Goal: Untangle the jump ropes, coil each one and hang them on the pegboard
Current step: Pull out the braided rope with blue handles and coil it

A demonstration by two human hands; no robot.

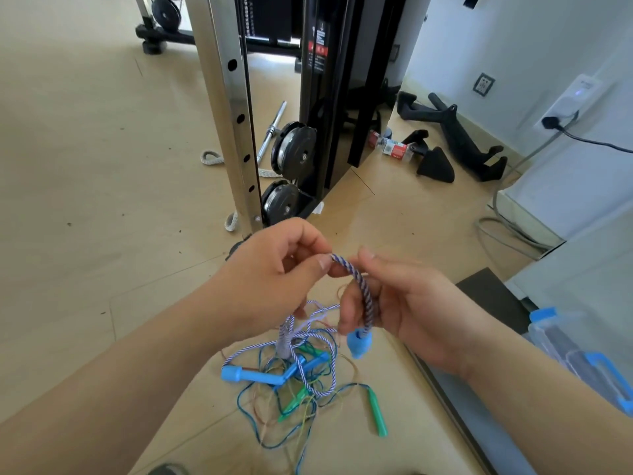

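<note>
Left hand, right hand side by side, grips tight on striped rope.

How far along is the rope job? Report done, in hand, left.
Done: nothing yet; no rope is coiled, no pegboard in view. In hand: the left hand and right hand hold the striped rope near its blue handle. Left: the rest of it runs down into the tangle below, with thin cords and a green handle.
</note>
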